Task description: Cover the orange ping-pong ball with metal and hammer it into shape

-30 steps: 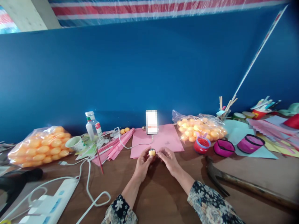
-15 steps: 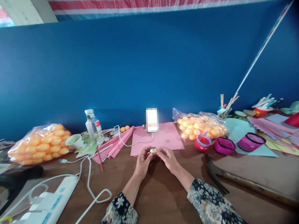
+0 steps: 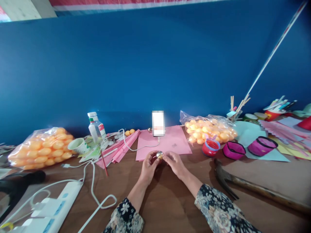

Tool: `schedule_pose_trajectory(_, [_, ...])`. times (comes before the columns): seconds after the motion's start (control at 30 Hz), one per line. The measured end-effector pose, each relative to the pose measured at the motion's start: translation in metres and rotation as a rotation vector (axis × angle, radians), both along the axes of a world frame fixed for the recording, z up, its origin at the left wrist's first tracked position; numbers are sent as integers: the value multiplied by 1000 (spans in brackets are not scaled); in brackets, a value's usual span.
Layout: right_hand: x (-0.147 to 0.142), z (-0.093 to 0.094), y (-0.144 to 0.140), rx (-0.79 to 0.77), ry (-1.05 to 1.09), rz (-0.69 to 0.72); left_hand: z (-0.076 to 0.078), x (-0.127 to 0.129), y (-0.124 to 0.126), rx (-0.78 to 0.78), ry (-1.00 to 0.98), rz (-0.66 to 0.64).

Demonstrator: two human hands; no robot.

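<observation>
My left hand (image 3: 148,167) and my right hand (image 3: 175,164) meet over the brown table (image 3: 170,207), both pinching one small round ball (image 3: 159,155). The ball shows yellow with a shiny silver part on its upper side. It hangs just above the near edge of a pink paper sheet (image 3: 170,144). A phone (image 3: 158,123) stands upright behind that sheet, leaning at the blue wall, with a white cable running left from it.
Bags of orange balls lie at left (image 3: 40,148) and at right (image 3: 209,128). A hammer (image 3: 247,187) lies right of my forearm. Also about: a bottle (image 3: 95,128), paper cup (image 3: 78,145), pink strips (image 3: 121,150), power strip (image 3: 48,210), red (image 3: 210,148) and magenta (image 3: 233,150) rings.
The ball has turned between my fingers: its plain yellow face gave way to a shiny silver part. Both hands edged slightly away from me with it.
</observation>
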State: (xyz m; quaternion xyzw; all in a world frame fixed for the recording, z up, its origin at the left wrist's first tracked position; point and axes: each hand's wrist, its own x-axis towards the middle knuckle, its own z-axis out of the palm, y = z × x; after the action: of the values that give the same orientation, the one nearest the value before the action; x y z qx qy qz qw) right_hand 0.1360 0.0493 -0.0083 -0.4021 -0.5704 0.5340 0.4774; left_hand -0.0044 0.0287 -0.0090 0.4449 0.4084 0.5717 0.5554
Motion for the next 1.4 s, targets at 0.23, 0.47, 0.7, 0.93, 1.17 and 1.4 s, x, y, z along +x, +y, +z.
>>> schedule_pose_trajectory(0.23, [-1,-1,0,11,-16,4,2,-1,0,-6,13,13])
schedule_pose_trajectory(0.47, [-1,-1,0,16,-48,5,1,-1,1,-14,-4,39])
schedule_pose_trajectory(0.7, [0,0,0,18,-62,6,-2,-1,2,4,0,59])
schedule_pose_trajectory(0.93, [0,4,-2,5,-62,11,-7,-3,4,-70,-16,41])
schedule_pose_trajectory(1.17, [-1,1,-1,0,-66,17,-6,-3,3,-63,-22,48])
schedule_pose_trajectory(1.4, [0,1,-1,15,-84,19,-3,-2,3,-60,-19,64])
